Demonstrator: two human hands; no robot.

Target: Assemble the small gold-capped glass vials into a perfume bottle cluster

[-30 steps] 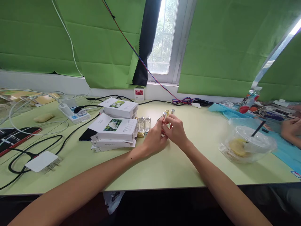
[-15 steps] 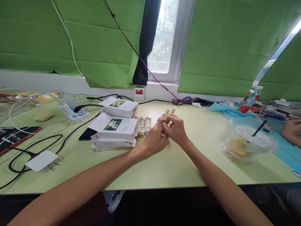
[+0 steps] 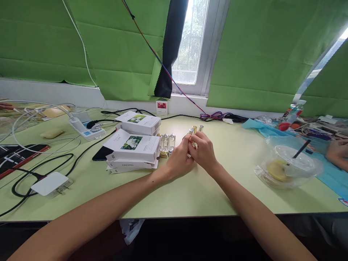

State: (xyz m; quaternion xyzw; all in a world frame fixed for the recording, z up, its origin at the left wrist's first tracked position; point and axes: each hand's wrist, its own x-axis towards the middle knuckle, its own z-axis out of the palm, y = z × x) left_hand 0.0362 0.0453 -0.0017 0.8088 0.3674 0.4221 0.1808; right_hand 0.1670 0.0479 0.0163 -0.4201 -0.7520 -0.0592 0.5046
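My left hand (image 3: 180, 158) and my right hand (image 3: 203, 149) meet above the table, their closed fingers touching. What they hold is mostly hidden behind the fingers. Metallic caps of small bottles (image 3: 201, 128) show just beyond the fingertips, silver and gold. To the left of my left hand, several clear glass vials (image 3: 168, 142) stand side by side, with a gold cap (image 3: 163, 154) lying at their foot. Beside them is a stack of white boxes (image 3: 136, 146) with a flower picture, the top one with its flap open.
A bagged drink cup (image 3: 285, 166) sits at the right, near a blue sheet (image 3: 330, 177) and another person's hand (image 3: 337, 150). On the left are a power strip (image 3: 87, 128), white charger (image 3: 51, 184), cables and a dark phone (image 3: 101, 153).
My right fingers have closed in lower against my left hand. The whole view has shifted slightly; boxes and vials stay in place.
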